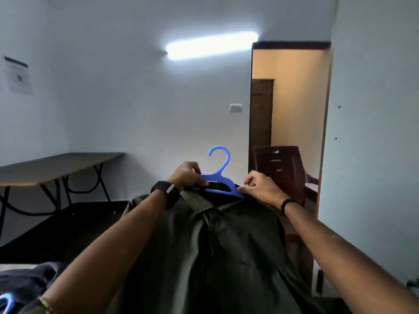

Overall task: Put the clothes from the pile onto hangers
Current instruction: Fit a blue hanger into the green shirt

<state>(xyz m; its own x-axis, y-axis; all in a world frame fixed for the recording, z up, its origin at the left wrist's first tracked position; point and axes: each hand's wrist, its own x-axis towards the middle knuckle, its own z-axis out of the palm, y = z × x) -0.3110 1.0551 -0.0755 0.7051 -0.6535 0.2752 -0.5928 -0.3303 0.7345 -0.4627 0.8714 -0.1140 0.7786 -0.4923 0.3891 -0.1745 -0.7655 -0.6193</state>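
A dark olive shirt (217, 252) hangs in front of me on a blue plastic hanger (221, 175), whose hook stands above the collar. My left hand (187, 174), with a black watch on its wrist, pinches the hanger's left shoulder and the collar. My right hand (260, 186) pinches the shirt fabric at the hanger's right end. The hanger's lower bar sits inside the collar opening. A dark pile of clothes (27, 282) lies at the bottom left, with part of another blue hanger (6, 302) beside it.
A brown folding table (52, 168) stands at the left wall. A dark plastic chair (283, 168) sits by the open doorway (292, 105) on the right. A white wall (371, 155) juts in at the right.
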